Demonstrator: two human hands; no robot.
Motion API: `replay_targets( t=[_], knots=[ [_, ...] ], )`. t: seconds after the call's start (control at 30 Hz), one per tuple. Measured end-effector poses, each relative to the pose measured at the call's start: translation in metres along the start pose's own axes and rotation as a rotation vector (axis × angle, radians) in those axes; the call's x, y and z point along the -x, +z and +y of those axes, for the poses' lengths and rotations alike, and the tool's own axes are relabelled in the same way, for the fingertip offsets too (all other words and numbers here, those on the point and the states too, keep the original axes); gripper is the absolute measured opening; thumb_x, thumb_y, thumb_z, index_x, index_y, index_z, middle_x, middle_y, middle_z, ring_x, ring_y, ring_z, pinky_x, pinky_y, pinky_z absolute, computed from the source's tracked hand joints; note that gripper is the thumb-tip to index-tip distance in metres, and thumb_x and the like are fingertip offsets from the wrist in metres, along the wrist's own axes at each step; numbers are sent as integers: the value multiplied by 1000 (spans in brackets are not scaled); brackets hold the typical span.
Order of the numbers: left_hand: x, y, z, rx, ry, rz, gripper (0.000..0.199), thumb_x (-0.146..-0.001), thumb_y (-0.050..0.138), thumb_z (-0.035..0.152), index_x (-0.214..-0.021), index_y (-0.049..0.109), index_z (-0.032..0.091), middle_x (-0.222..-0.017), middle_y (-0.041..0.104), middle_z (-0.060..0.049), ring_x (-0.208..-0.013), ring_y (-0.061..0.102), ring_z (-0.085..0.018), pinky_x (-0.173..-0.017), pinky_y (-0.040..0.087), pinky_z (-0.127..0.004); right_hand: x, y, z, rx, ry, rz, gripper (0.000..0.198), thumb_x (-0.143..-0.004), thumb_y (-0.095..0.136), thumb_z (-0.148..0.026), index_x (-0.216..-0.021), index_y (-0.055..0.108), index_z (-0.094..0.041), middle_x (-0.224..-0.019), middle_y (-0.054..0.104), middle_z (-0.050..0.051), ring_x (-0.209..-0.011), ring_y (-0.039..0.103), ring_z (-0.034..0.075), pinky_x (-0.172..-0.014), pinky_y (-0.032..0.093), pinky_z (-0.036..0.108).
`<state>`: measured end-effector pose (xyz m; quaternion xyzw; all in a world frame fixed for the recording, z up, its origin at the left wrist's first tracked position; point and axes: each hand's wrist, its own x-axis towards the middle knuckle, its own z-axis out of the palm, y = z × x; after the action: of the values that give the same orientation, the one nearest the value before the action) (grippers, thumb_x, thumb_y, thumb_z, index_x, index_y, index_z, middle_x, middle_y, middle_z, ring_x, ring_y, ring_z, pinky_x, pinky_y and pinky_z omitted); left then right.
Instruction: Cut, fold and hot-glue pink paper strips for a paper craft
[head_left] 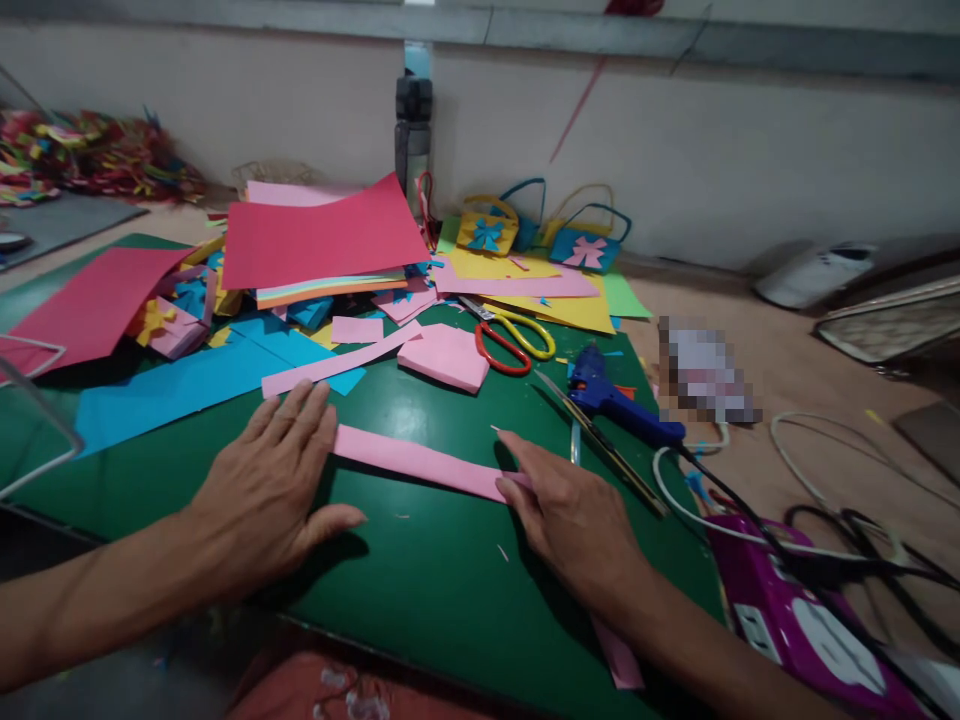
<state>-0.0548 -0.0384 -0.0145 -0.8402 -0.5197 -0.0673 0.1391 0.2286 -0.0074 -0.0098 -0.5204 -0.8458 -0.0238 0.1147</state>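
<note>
A pink paper strip [420, 462] lies across the green table top between my hands. My left hand [274, 470] rests flat at the strip's left end, fingers stretched out and thumb apart. Its fingers seem to cover that end. My right hand [577, 510] pinches the strip's right end between thumb and fingers. Beyond the strip sits a folded pink paper piece [444, 358], with a second narrow pink strip [341, 362] touching it. Another pink strip [619, 655] shows partly below my right forearm. Scissors [517, 338] with red and yellow handles lie behind the folded piece.
A blue glue gun [622, 400] lies right of my right hand, beside a long thin blade-like tool [600, 440]. Red card sheets [322, 235] and blue paper [165, 390] are at the left. Small paper baskets [487, 230] stand behind. Cables trail by a purple power strip [795, 610].
</note>
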Motion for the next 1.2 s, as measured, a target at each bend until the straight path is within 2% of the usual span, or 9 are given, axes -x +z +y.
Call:
replay_targets(
  t=[0.1,0.17,0.23,0.33,0.4,0.7,0.8,0.97,1.2],
  knots=[
    [-18,-12,26,83,139,59,92,-83,25,73,-137,35,-1,-148,23,-26,-139,12,-39,-109,18,-51,0,-2,-3,-18,46,-61,38,-85,51,-19,-122,54,-16,-103,71,9,-82,68,21,-65,53,30],
    [-29,-12,44,169,259,-22,92,-82,24,74,-141,28,4,-150,18,-22,-140,8,-37,-110,17,-51,0,-3,-4,-31,75,-86,40,-85,52,-20,-124,53,-15,-105,70,10,-83,68,21,-66,52,31],
    [-37,-5,56,262,359,-187,91,-82,19,74,-143,25,6,-151,16,-19,-140,9,-35,-110,19,-50,0,-4,-4,-51,92,-97,41,-85,51,-21,-125,52,-16,-107,69,10,-85,67,22,-68,51,32],
    [-43,8,64,347,406,-362,93,-82,15,75,-144,20,6,-152,11,-18,-141,6,-34,-110,18,-51,1,-7,-2,-94,133,-136,42,-86,50,-21,-127,50,-16,-104,70,9,-84,67,22,-67,50,32],
    [-43,13,64,369,407,-386,93,-81,15,75,-145,18,7,-152,8,-18,-141,2,-34,-110,16,-52,2,-10,1,-119,170,-179,42,-86,47,-18,-128,50,-16,-97,71,9,-77,67,21,-64,48,31],
    [-35,22,62,344,472,-168,91,-81,22,76,-146,16,13,-153,14,-11,-140,-1,-34,-108,2,-50,7,-15,6,-95,214,-261,47,-85,48,-18,-131,45,-16,-81,71,6,-65,64,20,-58,43,29],
    [-36,21,63,338,489,-117,92,-80,22,77,-144,23,12,-153,20,-9,-139,2,-36,-107,2,-49,9,-15,8,-117,190,-253,47,-84,48,-17,-131,45,-15,-79,70,6,-63,63,18,-57,42,28],
    [-39,19,64,313,496,-74,90,-80,25,76,-141,32,11,-149,30,-11,-137,8,-38,-103,7,-50,11,-17,8,-175,163,-228,45,-83,48,-14,-128,47,-15,-79,70,5,-64,63,17,-57,43,26],
    [-36,19,63,295,480,-101,89,-80,25,77,-142,29,13,-151,26,-9,-138,6,-37,-104,6,-50,11,-16,8,-121,166,-221,43,-82,46,-13,-126,47,-15,-78,69,5,-63,63,18,-56,42,27]
  ],
)
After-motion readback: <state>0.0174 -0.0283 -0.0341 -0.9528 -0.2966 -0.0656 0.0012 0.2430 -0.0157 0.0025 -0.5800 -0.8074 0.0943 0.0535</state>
